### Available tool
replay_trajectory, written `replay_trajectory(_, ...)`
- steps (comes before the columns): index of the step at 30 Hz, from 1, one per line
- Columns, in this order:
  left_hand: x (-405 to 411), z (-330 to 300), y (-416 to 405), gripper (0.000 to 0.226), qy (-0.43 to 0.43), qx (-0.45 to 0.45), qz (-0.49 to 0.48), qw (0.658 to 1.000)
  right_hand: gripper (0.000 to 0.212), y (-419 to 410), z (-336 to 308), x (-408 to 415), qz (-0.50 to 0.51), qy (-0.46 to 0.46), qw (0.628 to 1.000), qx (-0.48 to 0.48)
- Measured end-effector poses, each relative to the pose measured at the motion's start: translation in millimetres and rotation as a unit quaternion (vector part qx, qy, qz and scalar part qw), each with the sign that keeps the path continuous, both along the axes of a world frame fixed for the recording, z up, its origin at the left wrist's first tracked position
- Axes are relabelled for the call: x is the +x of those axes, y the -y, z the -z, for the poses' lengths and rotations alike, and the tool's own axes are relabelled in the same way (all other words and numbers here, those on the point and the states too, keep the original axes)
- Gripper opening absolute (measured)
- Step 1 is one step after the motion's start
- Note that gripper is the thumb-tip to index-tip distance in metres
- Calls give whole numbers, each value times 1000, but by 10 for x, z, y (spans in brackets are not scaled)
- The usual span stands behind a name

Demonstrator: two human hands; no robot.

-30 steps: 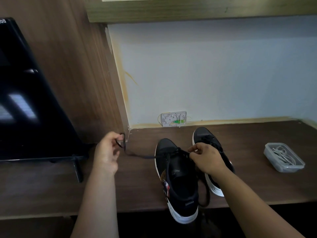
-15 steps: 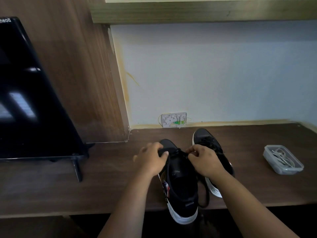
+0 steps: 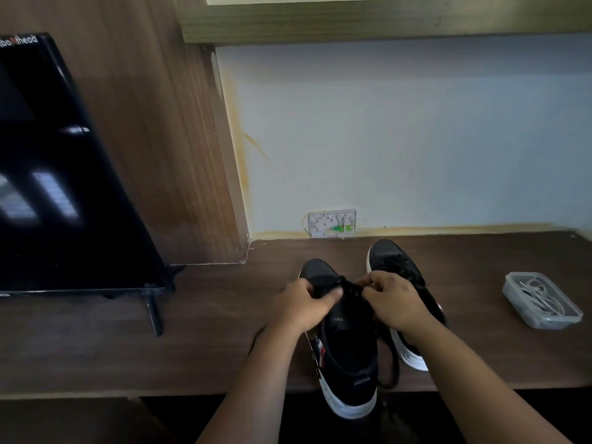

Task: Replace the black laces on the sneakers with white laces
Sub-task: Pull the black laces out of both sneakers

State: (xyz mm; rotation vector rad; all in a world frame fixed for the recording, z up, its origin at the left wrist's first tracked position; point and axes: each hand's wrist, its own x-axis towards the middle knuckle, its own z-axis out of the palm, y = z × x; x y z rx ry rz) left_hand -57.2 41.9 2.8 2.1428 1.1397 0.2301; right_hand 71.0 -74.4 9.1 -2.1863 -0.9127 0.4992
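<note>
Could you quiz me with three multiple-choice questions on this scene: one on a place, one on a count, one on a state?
1. Where is the clear plastic container of white laces?
A. On the dark wooden desk, right of the sneakers
B. Beside the television
C. On the floor

2. How many black sneakers with white soles are on the desk?
A. One
B. Two
C. Three

3. What are the hands doing?
A. Resting flat on the desk
B. Lifting the container
C. Working the black lace on the near sneaker

Answers: 1 A, it sits near the right edge. 2 B, the far sneaker stands beside the near one. 3 C, left hand and right hand pinch at its lace area.
</note>
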Motion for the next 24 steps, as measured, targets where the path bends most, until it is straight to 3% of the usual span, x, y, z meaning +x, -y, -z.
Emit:
replay_trajectory(3,-7,16,-27,18,22,-26,-28,999,28,19,5,33,10,-16,1000,5)
replay_trajectory(5,-35,30,-108,10,75,-98,-56,991,34,14,19,36,-4,-11,1000,18)
replay_trajectory(8,-110,-5,-199,23,134,-239,-70,959,38,-31,41,-18,-23,45,999,11)
replay_trajectory(11,-157,-12,-224,29,160,-308,-68,935,39,-90,81,-88,-20,111,994,15)
replay_trajectory(16,-122,77,-200,28,183,-305,-73,932,33,-259,84,-207,-37,211,977,-16)
replay_trajectory(21,-112,166,-195,14,190,-247,-54,949,34,-549,3,-224,-70,247,966,14)
replay_trajectory(24,-109,216,-184,12,186,-195,-38,962,40,-678,-16,-270,-123,251,958,-70)
